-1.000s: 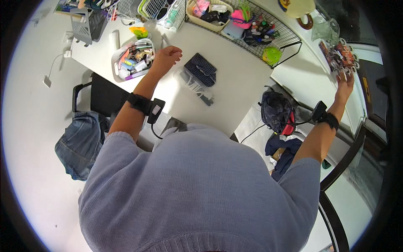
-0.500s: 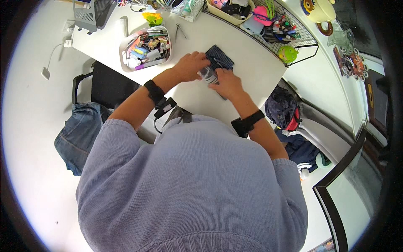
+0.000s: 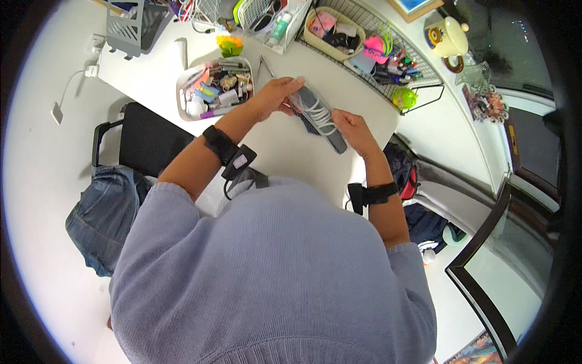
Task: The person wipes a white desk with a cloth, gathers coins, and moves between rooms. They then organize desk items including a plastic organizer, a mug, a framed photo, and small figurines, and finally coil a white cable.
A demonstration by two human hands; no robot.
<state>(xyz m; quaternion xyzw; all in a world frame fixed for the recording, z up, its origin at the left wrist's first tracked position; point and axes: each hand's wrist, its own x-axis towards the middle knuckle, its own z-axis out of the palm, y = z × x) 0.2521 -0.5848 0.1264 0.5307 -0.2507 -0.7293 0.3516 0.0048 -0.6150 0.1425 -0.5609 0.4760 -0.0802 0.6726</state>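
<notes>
A long, narrow clear case (image 3: 319, 112) with a coiled white cable in it is held up over the white desk, slanting from far left to near right. My left hand (image 3: 278, 99) grips its far end, fingers closed around the edge. At the side nearer me, my right hand (image 3: 357, 130) pinches the case between thumb and fingers. A dark patterned cloth (image 3: 308, 125) lies on the desk beneath it, mostly covered. To the left of the hands stands a white bin (image 3: 183, 100) full of small stationery.
Wire baskets (image 3: 379, 82) with pens and pouches line the desk's far edge. A green figure (image 3: 404, 98) sits at their right end. A metal stand (image 3: 125, 30) is at the far left. Beside the desk are a black chair (image 3: 151, 130) with denim on it and a backpack (image 3: 398, 164).
The clear case has been lifted off the cloth and turned to show its full length. My right hand has moved right and nearer; my left hand now holds the far end.
</notes>
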